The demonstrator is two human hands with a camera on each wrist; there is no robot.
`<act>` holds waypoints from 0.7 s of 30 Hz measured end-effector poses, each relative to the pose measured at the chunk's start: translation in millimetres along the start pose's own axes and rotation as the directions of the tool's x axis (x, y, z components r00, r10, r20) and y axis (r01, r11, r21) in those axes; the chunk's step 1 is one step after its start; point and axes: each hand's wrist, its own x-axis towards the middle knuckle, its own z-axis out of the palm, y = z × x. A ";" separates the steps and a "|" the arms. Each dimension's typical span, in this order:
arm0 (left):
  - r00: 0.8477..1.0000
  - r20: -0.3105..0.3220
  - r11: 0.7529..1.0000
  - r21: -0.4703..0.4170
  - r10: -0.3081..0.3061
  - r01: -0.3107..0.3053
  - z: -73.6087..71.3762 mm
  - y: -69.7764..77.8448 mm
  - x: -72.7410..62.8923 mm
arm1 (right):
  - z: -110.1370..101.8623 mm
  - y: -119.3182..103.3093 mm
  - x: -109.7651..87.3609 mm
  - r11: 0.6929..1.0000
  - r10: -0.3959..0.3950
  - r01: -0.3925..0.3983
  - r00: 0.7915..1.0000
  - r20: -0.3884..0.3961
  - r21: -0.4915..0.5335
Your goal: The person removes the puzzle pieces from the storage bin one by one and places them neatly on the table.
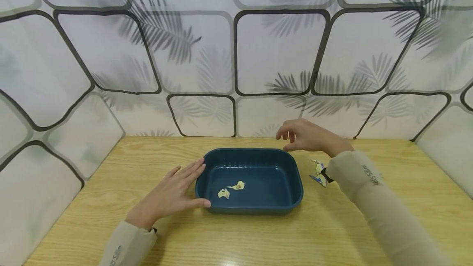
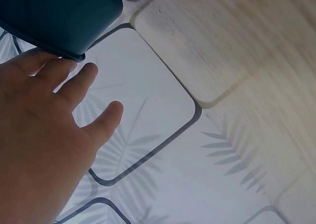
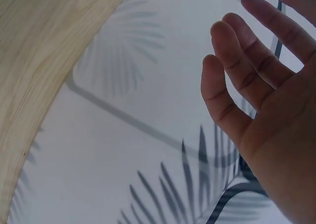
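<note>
A dark blue rectangular basin (image 1: pixel 255 209) stands on the wooden table. My left hand (image 1: pixel 171 194) rests at its left side, thumb at the front corner and fingers spread along the rim; the left wrist view shows fingertips at the edge of the basin (image 2: pixel 64 16). Two crumpled, torn pale-yellow scraps, one scrap (image 1: pixel 223 193) left of the other scrap (image 1: pixel 239 185), lie on the basin floor. My right hand (image 1: pixel 304 135) hovers by the back right corner, its fingers loosely bent and nothing between them. In the right wrist view, the hand (image 3: pixel 266 95) is likewise bare.
More torn yellow and blue scraps (image 1: pixel 318 175) lie on the table right of the basin, partly hidden by the right wrist. Behind the wooden table (image 1: pixel 236 237) rises a wall (image 1: pixel 199 52) with a leaf and rounded-block pattern, continuing along both sides.
</note>
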 end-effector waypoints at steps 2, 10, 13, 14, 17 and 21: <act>1.000 -0.001 1.000 -0.003 0.001 -0.001 0.4 0.0 0.3 | 2.2 -4.6 5.4 1.000 -0.005 0.005 1.000 0.013 0.010; 1.000 0.004 1.000 -0.012 -0.003 0.003 0.2 0.0 0.6 | 12.0 -24.2 24.0 0.999 -0.033 0.032 0.997 0.065 0.017; 1.000 0.002 1.000 -0.010 -0.002 0.002 -0.2 0.1 0.6 | 16.4 -31.5 30.3 0.999 -0.037 0.036 0.996 0.077 0.016; 1.000 0.001 1.000 -0.010 -0.002 0.002 -0.3 0.1 0.6 | 17.8 -33.7 32.4 0.999 -0.044 0.043 0.996 0.080 0.017; 1.000 0.005 1.000 -0.007 -0.006 0.006 -0.4 0.2 0.3 | 23.4 -38.1 38.5 0.998 -0.066 0.064 0.994 0.089 0.026; 1.000 0.003 1.000 -0.007 -0.007 0.007 0.0 0.0 0.2 | 31.0 -43.4 46.4 0.992 -0.121 0.117 0.989 0.085 0.044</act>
